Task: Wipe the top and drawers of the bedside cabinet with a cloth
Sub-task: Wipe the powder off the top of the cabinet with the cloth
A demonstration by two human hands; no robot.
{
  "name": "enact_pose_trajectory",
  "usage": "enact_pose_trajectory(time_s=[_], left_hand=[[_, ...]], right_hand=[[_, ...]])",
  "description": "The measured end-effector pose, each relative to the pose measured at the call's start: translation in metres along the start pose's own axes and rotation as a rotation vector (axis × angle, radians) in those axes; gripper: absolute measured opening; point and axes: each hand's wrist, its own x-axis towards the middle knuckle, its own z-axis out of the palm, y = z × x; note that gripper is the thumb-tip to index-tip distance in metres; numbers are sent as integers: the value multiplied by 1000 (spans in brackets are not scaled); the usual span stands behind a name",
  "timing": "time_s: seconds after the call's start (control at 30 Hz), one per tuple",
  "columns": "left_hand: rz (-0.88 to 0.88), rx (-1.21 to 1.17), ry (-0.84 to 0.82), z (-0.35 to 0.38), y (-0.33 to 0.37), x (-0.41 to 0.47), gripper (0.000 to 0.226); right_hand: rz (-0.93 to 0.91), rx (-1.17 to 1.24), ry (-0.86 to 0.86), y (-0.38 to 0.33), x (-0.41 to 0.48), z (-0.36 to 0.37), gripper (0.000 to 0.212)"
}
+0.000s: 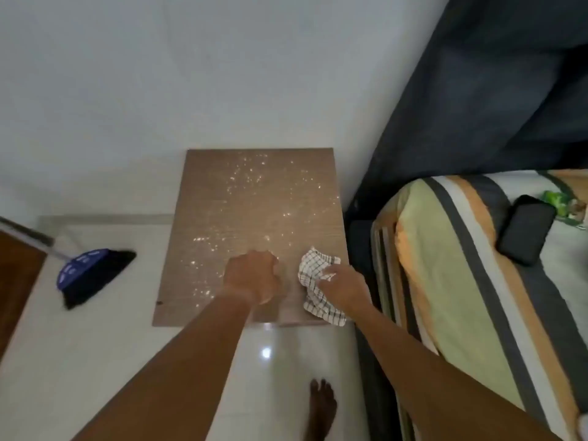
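Note:
The bedside cabinet's brown wood-grain top [248, 198] lies below me, speckled with many shiny droplets. A white cloth with a dark check pattern [315, 275] rests crumpled on the top's near right corner. My right hand [345, 289] grips the cloth from the right, fingers pinched on its fabric. My left hand [253, 275] is a closed fist pressed on the top, just left of the cloth; I see nothing in it. The drawers are hidden beneath the top.
A bed with a striped sheet [461, 281] stands close on the right, with a black phone [526, 229] lying on it. A blue broom [89, 275] leans on the white floor to the left. A white wall is behind the cabinet. My bare foot [321, 405] is below.

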Motion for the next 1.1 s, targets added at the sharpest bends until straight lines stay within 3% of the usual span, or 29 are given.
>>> enact_pose_trajectory(time_s=[0.1, 0.2, 0.33, 0.5, 0.67, 0.77, 0.87, 0.97, 1.03, 1.1], left_hand=[[3, 21, -68, 46, -7, 22, 34], [-14, 78, -112, 83, -13, 33, 46], [-91, 166, -171, 89, -6, 45, 60], [-174, 42, -274, 49, 14, 55, 43], [-222, -10, -201, 12, 20, 78, 38], [-177, -93, -147, 8, 12, 105, 40], [-153, -79, -144, 9, -2, 134, 67], [-157, -89, -176, 13, -12, 154, 90], [-175, -78, -232, 24, -14, 163, 103], [-193, -60, -252, 33, -16, 167, 112]], right_hand=[[-45, -218, 113, 5, 20, 31, 47], [-156, -319, 151, 17, 27, 45, 42], [-167, -68, 78, 21, 40, 27, 25], [167, 565, -183, 2, 61, -21, 17], [57, 633, -321, -21, 88, -66, 30], [-94, 490, -245, -48, 118, -99, 30], [-328, 205, 22, -89, 164, -132, 31], [-492, -61, 232, -127, 212, -154, 47], [-579, -219, 277, -144, 238, -159, 48], [-659, -362, 219, -149, 266, -151, 39]])
